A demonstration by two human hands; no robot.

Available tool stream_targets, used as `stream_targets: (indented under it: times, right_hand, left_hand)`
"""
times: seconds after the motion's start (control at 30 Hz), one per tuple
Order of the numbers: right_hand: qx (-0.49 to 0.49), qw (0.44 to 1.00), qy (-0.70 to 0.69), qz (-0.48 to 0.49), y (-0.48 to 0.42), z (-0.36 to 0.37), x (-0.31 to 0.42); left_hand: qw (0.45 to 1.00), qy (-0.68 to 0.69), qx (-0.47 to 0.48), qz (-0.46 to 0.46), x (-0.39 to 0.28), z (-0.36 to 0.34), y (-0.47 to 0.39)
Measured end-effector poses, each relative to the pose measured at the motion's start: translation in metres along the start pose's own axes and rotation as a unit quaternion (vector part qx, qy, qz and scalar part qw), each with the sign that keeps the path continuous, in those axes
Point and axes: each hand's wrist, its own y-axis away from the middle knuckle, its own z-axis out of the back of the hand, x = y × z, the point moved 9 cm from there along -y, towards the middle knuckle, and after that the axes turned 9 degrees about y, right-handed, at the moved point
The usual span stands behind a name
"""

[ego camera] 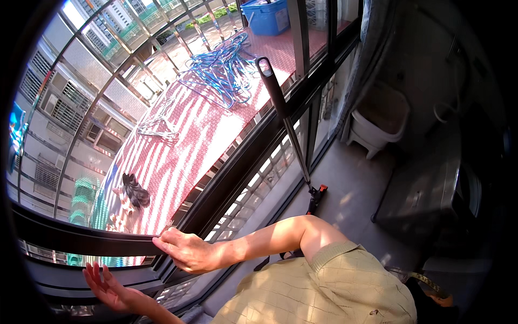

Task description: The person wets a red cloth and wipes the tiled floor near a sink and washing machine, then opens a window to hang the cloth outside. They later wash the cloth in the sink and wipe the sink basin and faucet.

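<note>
My right hand (188, 251) is at the corner of the dark window frame (226, 190), its fingers curled onto the frame's edge. Whatever lies under those fingers is hidden. Lower and to the left, my left hand (111, 291) is raised palm up beside the lower frame rail (89, 241). Its fingers are spread and hold nothing. Beyond the frame, a barred ledge carries a red patterned mat (194, 150) striped with shadow. On it rest a dark bundle of cloth (136, 190), white hangers (160, 127) and a tangled heap of blue hangers (226, 67).
A long-handled floor tool (289, 129) leans against the window frame. A blue bucket (267, 17) stands at the ledge's far end. Metal bars (117, 75) enclose the ledge. Indoors are a white tub on legs (376, 125), a grey curtain (374, 44) and a dark boxy appliance (421, 190).
</note>
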Motion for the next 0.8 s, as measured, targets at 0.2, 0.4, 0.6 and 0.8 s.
stream_targets:
  times: [0.2, 0.4, 0.6, 0.8]
  right_hand:
    - [0.067, 0.995, -0.059, 0.033, 0.004, -0.078, 0.032]
    - [0.029, 0.994, -0.101, 0.038, 0.012, -0.113, 0.044]
    - [0.156, 0.96, -0.23, 0.036, 0.011, -0.126, 0.043]
    - [0.28, 0.944, -0.148, -0.09, 0.119, 0.018, -0.016]
  left_hand:
    - [0.989, -0.088, -0.104, -0.062, -0.026, 0.055, 0.034]
    - [0.991, -0.043, -0.124, 0.016, 0.0, 0.076, 0.051]
    - [0.988, -0.076, -0.134, -0.001, -0.013, 0.034, 0.054]
    - [0.996, 0.093, 0.002, 0.006, -0.062, -0.11, 0.107]
